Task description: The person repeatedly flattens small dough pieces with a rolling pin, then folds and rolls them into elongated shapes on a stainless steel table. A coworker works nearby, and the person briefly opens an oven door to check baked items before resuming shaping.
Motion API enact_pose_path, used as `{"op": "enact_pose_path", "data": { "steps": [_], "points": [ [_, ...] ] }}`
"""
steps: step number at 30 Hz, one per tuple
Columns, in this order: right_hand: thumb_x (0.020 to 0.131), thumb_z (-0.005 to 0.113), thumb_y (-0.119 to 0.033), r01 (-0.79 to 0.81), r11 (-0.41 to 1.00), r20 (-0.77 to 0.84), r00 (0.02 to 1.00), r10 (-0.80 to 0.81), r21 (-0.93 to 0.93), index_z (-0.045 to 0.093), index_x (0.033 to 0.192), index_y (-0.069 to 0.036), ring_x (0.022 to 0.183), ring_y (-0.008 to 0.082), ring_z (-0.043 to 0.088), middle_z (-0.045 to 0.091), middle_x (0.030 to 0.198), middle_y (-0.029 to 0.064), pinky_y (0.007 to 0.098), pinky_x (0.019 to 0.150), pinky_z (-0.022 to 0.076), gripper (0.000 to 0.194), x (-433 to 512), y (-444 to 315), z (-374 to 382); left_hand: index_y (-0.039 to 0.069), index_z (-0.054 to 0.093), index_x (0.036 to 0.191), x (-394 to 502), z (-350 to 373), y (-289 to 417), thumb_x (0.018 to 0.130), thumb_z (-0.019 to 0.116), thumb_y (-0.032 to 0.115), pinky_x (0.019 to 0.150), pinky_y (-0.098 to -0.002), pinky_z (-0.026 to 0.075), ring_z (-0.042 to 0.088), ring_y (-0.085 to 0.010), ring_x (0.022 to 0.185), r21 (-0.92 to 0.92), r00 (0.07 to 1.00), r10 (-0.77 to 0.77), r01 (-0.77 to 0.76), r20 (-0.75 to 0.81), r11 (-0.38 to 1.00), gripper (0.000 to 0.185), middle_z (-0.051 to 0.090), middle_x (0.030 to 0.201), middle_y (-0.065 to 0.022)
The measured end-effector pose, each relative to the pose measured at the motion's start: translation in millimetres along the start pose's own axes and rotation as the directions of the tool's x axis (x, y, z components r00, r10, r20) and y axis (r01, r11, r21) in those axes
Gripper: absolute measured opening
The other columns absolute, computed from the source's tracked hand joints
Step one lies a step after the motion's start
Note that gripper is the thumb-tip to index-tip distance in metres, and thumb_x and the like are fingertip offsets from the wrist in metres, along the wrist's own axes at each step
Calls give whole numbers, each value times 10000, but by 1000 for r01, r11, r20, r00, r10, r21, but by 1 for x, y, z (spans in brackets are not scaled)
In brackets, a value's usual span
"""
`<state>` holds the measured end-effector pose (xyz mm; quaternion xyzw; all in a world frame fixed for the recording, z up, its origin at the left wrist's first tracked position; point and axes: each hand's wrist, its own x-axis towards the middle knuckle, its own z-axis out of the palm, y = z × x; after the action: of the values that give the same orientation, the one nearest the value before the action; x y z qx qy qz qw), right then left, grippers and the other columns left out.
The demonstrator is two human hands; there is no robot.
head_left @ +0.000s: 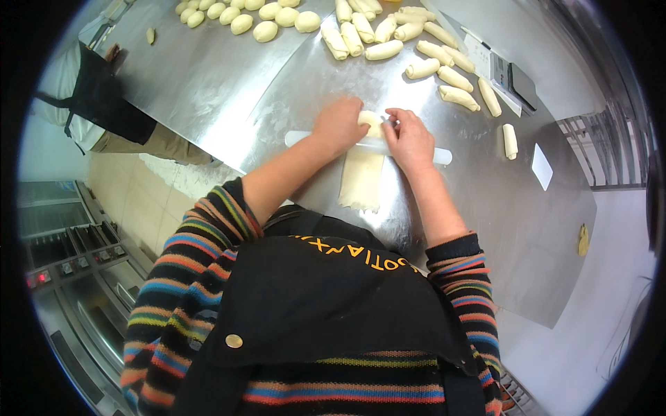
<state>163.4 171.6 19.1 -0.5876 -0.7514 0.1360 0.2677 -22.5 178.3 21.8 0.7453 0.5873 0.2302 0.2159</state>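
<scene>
A flattened strip of pale dough (362, 179) runs toward me on the steel tabletop, with a ragged near end. Across it lies a white rolling pin (303, 137), under my wrists and hands. At the far left edge of the dough, my left hand (338, 125) is curled, its thumb touching the strip; whether its fingers pinch the dough is hidden. My right hand (412, 139) is at the dough's right edge, over the pin, thumb and fingers apart. Between the two hands, the strip's far end looks rounded and thicker.
Rolled dough pieces (384, 50) lie beyond my hands, and round dough balls (265, 31) at the far left. A digital scale (520, 86) and a white scraper (542, 166) are right. Another person in a black apron (106, 99) stands at the left table edge.
</scene>
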Motion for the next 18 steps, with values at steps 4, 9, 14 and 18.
{"op": "enact_pose_path", "data": {
  "steps": [4,9,14,18],
  "points": [
    [857,682,-250,-209,978,234,951,200,14,685,1107,-145,931,223,641,660,975,38,384,756,513,272,-1,-8,-5,49,627,974,0,1,10,786,693,127,845,-444,494,621,-344,992,-49,998,51,-50,21,998,215,652,1030,-151],
    [802,724,-233,96,994,6,995,-96,-48,662,992,-126,865,246,611,618,957,46,371,687,496,227,-24,-10,-12,81,594,974,-30,-5,3,711,664,8,772,-441,506,636,-342,876,174,711,633,-612,-307,771,282,655,945,-124],
    [769,727,-203,380,922,-40,922,-384,-77,607,928,-100,841,253,603,594,890,58,362,674,490,223,-14,11,-5,68,572,1023,-6,-1,-13,762,657,77,653,-439,498,618,-319,739,10,786,599,-604,-152,797,275,631,857,-105],
    [839,685,-346,364,901,61,931,-360,-236,621,811,-111,767,268,636,633,801,72,375,614,508,245,37,28,4,88,581,876,54,-2,-21,810,651,148,615,-440,467,588,-309,679,243,791,611,-588,-27,771,114,601,758,-91]
  ]
}}
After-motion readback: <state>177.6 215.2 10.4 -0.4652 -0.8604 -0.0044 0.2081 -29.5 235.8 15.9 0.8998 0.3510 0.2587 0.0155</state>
